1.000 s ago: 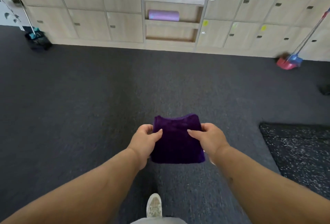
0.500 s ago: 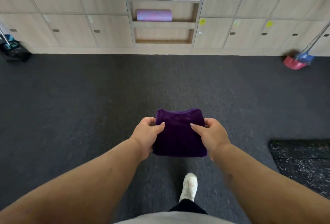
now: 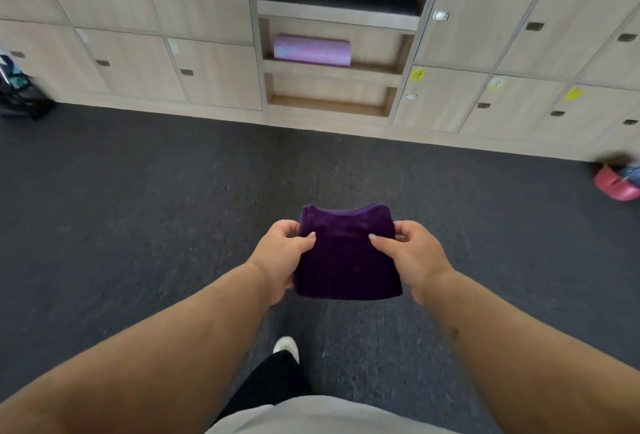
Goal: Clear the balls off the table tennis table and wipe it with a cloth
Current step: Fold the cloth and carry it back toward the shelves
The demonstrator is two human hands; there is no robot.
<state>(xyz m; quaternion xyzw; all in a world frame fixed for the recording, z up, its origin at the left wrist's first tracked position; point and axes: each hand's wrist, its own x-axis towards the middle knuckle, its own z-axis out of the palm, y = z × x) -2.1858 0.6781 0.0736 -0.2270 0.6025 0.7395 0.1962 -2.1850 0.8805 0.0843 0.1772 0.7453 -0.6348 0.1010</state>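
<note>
Purple folded cloth is hanging above the carpeted floor, the left hand and right hand pinching opposite edges; soft and light, it is likely handling best gripped there.

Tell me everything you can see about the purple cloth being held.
The purple cloth is dark violet, looks soft and plush like microfibre, and is folded into a thick, roughly square pad. It is held flat in the air above the dark carpet, facing up. The left hand grips its left edge and the right hand its right edge, thumbs on top.
</note>
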